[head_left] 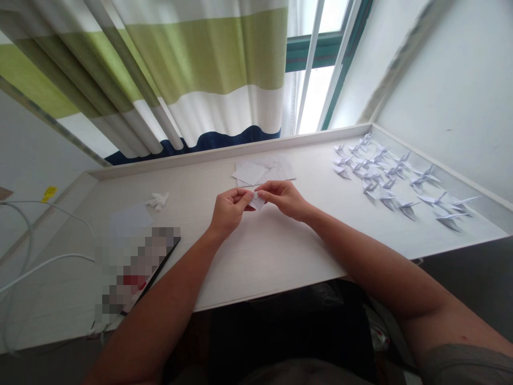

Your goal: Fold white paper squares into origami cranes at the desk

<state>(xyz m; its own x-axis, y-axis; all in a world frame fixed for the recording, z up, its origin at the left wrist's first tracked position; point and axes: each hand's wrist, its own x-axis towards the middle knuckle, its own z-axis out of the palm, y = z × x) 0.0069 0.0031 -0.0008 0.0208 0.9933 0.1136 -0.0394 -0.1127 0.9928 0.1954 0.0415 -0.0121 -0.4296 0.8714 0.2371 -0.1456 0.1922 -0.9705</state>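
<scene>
Between both hands is a small piece of folded white paper (258, 202), held just above the middle of the table. My left hand (231, 209) pinches its left side between thumb and fingers. On the other side, the thumb and forefinger of my right hand (286, 199) close on its upper right part. The fingertips hide some of the folds. Just beyond the hands, a square white sheet (250, 173) lies over a larger sheet with a printed or drawn pattern (278, 167).
Several folded paper cranes (377, 174) stand in rows on the right of the white table (256, 267). At the left lie a crumpled white piece (157, 201), pale sheets (130, 218), a blurred-out flat object (140, 272) and white cables (52, 262). A curtain (208, 64) hangs behind.
</scene>
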